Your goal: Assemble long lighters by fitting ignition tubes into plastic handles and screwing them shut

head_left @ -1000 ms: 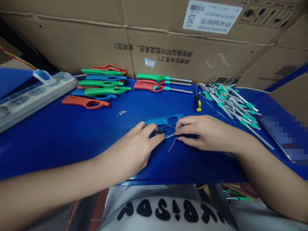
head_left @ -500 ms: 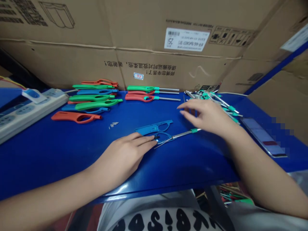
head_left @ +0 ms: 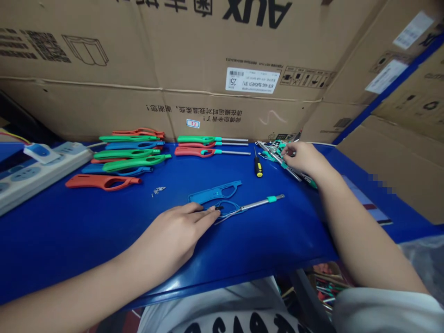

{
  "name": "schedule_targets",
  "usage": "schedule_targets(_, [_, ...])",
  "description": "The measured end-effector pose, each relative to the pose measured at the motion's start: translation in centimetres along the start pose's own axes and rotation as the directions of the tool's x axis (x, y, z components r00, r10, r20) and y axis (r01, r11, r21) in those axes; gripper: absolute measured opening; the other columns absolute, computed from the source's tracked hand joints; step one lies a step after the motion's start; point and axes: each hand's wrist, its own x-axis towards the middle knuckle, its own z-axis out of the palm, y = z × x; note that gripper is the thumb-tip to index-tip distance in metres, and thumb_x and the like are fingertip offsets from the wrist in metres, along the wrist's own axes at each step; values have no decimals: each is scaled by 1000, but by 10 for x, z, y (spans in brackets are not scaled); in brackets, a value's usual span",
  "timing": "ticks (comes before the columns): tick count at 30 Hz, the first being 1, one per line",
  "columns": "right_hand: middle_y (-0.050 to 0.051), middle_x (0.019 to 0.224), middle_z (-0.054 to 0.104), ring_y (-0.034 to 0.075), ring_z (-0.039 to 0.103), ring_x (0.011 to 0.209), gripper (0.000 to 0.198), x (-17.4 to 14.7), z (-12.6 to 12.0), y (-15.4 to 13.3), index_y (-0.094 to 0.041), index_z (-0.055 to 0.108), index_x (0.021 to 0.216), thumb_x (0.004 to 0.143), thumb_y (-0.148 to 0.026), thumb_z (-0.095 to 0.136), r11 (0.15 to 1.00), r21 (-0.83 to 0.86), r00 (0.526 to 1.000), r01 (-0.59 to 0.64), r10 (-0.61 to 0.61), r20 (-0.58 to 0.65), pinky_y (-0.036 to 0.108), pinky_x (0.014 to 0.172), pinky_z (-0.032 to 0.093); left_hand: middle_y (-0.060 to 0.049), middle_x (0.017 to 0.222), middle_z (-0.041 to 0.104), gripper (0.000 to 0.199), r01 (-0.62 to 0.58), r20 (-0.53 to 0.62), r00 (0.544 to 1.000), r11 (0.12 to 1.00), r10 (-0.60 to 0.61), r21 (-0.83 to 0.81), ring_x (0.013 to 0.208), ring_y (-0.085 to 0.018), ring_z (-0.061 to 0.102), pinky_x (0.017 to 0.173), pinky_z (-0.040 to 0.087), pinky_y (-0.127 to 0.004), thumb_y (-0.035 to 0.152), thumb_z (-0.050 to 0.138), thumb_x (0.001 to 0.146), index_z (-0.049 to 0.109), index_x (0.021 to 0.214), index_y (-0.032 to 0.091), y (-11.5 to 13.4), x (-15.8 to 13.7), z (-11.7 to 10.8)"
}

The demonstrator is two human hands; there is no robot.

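Note:
My left hand [head_left: 182, 231] lies over a blue lighter half-shell [head_left: 231, 203], its fingers closed on the handle end and hiding most of it. A metal lighter tube [head_left: 256, 203] with a teal collar reaches out to the right from this shell, and thin wires lie by the loop. Just behind is the other blue half-shell [head_left: 213, 193], its hollow side up. My right hand [head_left: 305, 159] is at the pile of metal tubes and teal parts [head_left: 274, 150], fingers curled together in a pinch. What they pinch is hidden.
A screwdriver [head_left: 258, 166] lies left of the pile. Handle shells [head_left: 132, 152] in several colours are stacked at the left behind small screws [head_left: 158, 190]. Assembled lighters [head_left: 197, 151] lie at the back by the cardboard box [head_left: 166, 55]. A power strip [head_left: 45, 166] and phone [head_left: 367, 201] flank them.
My right hand has moved right from above the table onto the parts pile, and its fingers have closed. The screwdriver now shows. My left hand stays on the blue half-shell; the view has tilted up.

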Motion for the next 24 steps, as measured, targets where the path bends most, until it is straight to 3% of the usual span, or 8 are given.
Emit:
schedule_targets(5, [14,112,65,26,63,95,25,0,15,-5,-18,73,106,87,-25,59,982,-42,983,185,-185,-1,34,83,48,-11,124,73,48,-11,-5,1000,1000,11,-24,106,-27,71,86,62,-41,4,43,92,64,134,14,-1,-1,-1])
schedule_targets(10, [18,116,60,30,63,95,34,0,30,-11,-17,72,116,96,-28,46,986,-89,989,138,-142,-44,39,79,49,-8,128,72,47,32,-32,999,997,-34,-75,110,-26,71,88,61,-41,6,45,94,63,135,18,-2,-1,1])
schedule_targets(13, [17,116,59,30,61,100,35,3,33,-11,-17,74,109,98,-31,44,992,-81,989,96,-104,-105,39,80,50,-8,128,72,40,50,-52,997,996,-54,-75,110,-26,71,89,61,-42,12,47,97,65,132,18,0,-1,3])
schedule_targets(18, [15,114,56,32,57,110,21,9,39,-8,-17,73,92,89,-35,62,996,-29,986,84,-87,-140,42,90,50,-7,133,70,41,26,-54,998,993,-33,-117,117,-23,68,98,59,-40,12,46,98,62,136,19,-1,0,5])
schedule_targets(24, [14,105,55,31,58,104,7,11,45,-8,-16,70,80,83,-21,65,991,96,989,91,-78,-130,43,94,48,-6,131,71,41,12,-54,998,988,-21,-154,118,-22,68,99,58,-39,10,45,98,62,135,18,-3,2,5])
